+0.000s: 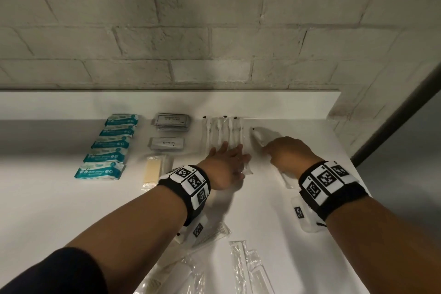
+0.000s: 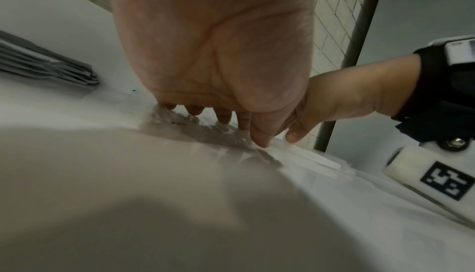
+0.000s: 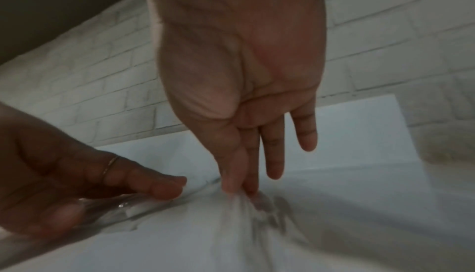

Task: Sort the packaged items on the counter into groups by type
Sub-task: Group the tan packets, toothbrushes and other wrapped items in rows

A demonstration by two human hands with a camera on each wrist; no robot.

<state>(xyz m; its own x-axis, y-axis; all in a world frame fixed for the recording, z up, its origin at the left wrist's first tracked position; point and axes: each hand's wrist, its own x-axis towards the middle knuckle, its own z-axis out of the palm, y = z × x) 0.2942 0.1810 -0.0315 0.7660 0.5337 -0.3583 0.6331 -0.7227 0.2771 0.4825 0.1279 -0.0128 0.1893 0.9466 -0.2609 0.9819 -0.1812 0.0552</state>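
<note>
On the white worktop (image 1: 59,210) the left hand (image 1: 226,167) lies flat, fingers straight and spread, pressing the near ends of a row of clear-wrapped toothbrushes (image 1: 223,130) set side by side at the far middle; its grip is released, nothing clasped. Just to the right, the right hand (image 1: 290,154) pinches one more wrapped toothbrush (image 1: 261,136) between thumb and forefinger, the other fingers straight; the right wrist view shows the wrapper bunched at the fingertips (image 3: 231,187). This packet lies tilted, near the row but apart from it.

To the left of the row sit a stack of grey conditioner sachets (image 1: 172,122), a grey toothpaste sachet (image 1: 167,143) nearer, and a pale yellow bar in clear wrap (image 1: 152,169), probably soap. Far left, five teal wipe packs (image 1: 108,147) run in a slanted column. At the near edge lie loose clear packets, among them what looks like wrapped combs (image 1: 210,236). A white brick wall (image 1: 214,19) backs the worktop.
</note>
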